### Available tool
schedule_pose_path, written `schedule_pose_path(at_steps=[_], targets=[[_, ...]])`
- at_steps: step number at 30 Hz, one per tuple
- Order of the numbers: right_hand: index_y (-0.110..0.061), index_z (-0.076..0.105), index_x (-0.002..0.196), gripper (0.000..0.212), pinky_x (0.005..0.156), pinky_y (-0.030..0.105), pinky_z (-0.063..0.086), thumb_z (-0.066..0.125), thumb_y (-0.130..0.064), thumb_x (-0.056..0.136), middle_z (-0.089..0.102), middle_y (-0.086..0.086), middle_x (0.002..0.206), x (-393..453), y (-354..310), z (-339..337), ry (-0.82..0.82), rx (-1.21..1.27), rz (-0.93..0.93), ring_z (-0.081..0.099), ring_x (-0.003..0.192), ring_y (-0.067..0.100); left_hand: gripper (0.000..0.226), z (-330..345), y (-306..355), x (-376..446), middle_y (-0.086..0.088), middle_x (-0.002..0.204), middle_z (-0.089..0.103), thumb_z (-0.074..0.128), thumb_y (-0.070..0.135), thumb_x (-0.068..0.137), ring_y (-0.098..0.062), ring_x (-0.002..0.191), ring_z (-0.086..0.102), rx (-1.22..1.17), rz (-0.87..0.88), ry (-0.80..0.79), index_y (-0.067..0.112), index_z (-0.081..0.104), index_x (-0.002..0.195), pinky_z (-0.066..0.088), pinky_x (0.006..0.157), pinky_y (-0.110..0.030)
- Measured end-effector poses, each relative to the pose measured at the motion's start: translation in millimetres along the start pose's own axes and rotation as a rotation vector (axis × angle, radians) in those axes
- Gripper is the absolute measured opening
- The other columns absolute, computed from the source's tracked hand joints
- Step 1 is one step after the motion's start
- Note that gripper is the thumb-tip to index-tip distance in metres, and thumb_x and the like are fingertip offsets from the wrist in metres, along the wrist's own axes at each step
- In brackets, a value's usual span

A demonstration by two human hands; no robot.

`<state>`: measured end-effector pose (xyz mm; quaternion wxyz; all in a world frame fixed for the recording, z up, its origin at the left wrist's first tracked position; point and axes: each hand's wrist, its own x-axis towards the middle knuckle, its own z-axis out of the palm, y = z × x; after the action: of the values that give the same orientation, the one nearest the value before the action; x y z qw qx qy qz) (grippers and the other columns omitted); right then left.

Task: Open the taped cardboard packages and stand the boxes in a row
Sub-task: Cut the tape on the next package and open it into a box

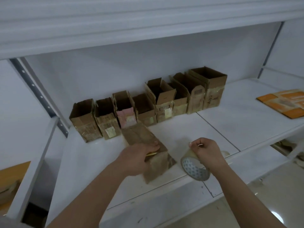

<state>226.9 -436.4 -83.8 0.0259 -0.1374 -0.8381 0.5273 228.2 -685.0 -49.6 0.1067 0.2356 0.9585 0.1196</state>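
- Boxes [148, 102], eight by my count, stand open-topped in a row at the back of the white shelf [230, 122], climbing from lower left to upper right, sides touching.
- One more box [148, 150] lies on its side in front of the row, its far end just beside the third and fourth boxes, its near end at the shelf's front edge.
- My left hand [139, 157] grips that lying box, fingers curled over its top; something yellowish shows under them, too blurred to name.
- My right hand [206, 151] holds a tape roll [195, 168] near the front edge, thumb and forefinger pinching what looks like the tape's end.
- Orange flat cardboard [283, 102] lies far right.
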Motion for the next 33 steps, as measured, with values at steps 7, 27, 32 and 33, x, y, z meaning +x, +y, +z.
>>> schedule_pose_path(at_steps=[7, 27, 32, 33], targets=[[-0.016, 0.069, 0.077, 0.015, 0.053, 0.024, 0.044, 0.068, -0.025, 0.09, 0.067, 0.003, 0.073, -12.4, -38.4, 13.9, -0.203, -0.005, -0.075, 0.061, 0.065, 0.017, 0.05, -22.8, -52.7, -25.8, 0.02, 0.145, 0.047, 0.057, 0.019, 0.097, -0.006, 0.129, 0.047, -0.089, -0.02, -0.035, 0.051, 0.048, 0.134, 0.038, 0.106, -0.027], [-0.019, 0.065, 0.105, 0.019, 0.067, 0.03, 0.055, 0.064, -0.032, 0.092, 0.072, 0.007, 0.084, -50.2, -68.7, 21.2, -0.351, 0.182, -0.071, 0.07, 0.068, 0.016, 0.026, -12.4, 42.5, -17.3, -0.002, 0.067, 0.067, 0.072, 0.034, 0.087, -0.02, 0.068, 0.064, -0.728, -0.282, 0.42, 0.012, 0.068, 0.073, 0.053, 0.07, -0.039], [-0.019, 0.065, 0.122, 0.053, 0.077, 0.026, 0.052, 0.073, -0.037, 0.073, 0.075, 0.005, 0.096, -45.9, -66.8, 4.6, -0.502, 0.398, -0.041, 0.07, 0.092, 0.022, 0.018, -27.1, 26.5, -37.5, 0.001, 0.067, 0.071, 0.067, 0.02, 0.09, -0.002, 0.058, 0.065, -1.064, -0.329, 0.387, 0.009, 0.069, 0.076, 0.046, 0.057, -0.011], [-0.02, 0.068, 0.118, 0.046, 0.077, 0.027, 0.051, 0.076, -0.036, 0.075, 0.075, 0.004, 0.097, -45.3, -67.2, 2.7, -0.523, 0.418, -0.06, 0.068, 0.095, 0.023, 0.019, -29.4, 24.2, -41.4, -0.002, 0.069, 0.071, 0.065, 0.016, 0.091, 0.003, 0.051, 0.06, -1.121, -0.323, 0.381, 0.006, 0.069, 0.076, 0.041, 0.052, -0.005]])
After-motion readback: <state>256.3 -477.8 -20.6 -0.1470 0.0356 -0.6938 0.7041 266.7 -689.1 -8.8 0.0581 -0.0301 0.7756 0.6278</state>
